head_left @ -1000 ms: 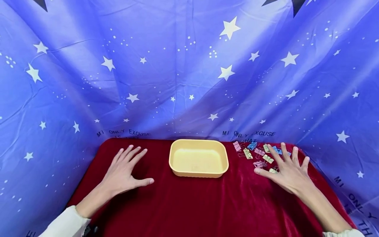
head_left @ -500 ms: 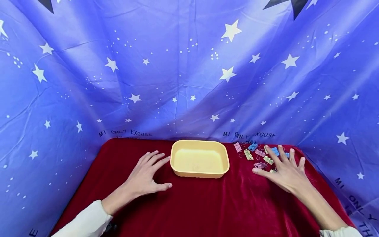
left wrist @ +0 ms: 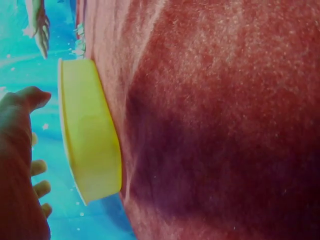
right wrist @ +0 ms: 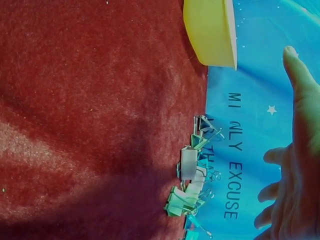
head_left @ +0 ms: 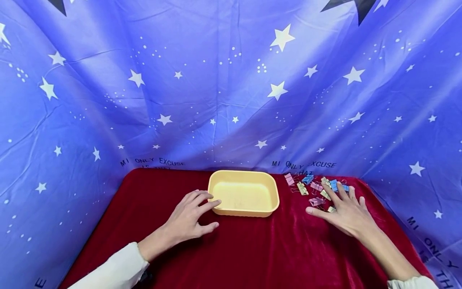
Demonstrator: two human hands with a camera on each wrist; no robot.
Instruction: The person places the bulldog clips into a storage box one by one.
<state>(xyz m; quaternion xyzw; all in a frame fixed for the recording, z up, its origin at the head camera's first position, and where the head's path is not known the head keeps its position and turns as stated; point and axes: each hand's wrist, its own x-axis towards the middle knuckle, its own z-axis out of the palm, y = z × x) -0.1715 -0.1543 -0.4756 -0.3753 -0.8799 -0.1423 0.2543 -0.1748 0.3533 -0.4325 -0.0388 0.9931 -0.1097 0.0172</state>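
A yellow rectangular basin (head_left: 242, 213) stands near the back middle of the table. My left hand (head_left: 185, 220) reaches over its left end in the head view, fingers slightly bent and thumb apart. The left wrist view shows that hand higher than the basin (left wrist: 90, 130), with a gap between them. On the right lie several binder clips, among them a pink one (head_left: 289, 179), a yellow one (head_left: 302, 188) and a blue one (head_left: 308, 179). Spread above this group, my right hand (head_left: 348, 216) holds nothing and hides some clips. The right wrist view shows clips (right wrist: 188, 162) below the fingers.
Dark red velvet cloth (head_left: 231, 253) covers the table. Behind and along both sides hangs a blue curtain (head_left: 202, 100) with white stars and printed lettering. The clips lie close to the table's back right corner.
My left hand has moved right, from the cloth to over the basin's left end, its fingers bending slightly. My right hand has shifted slightly left and down over the clips. Basin and clips stay put.
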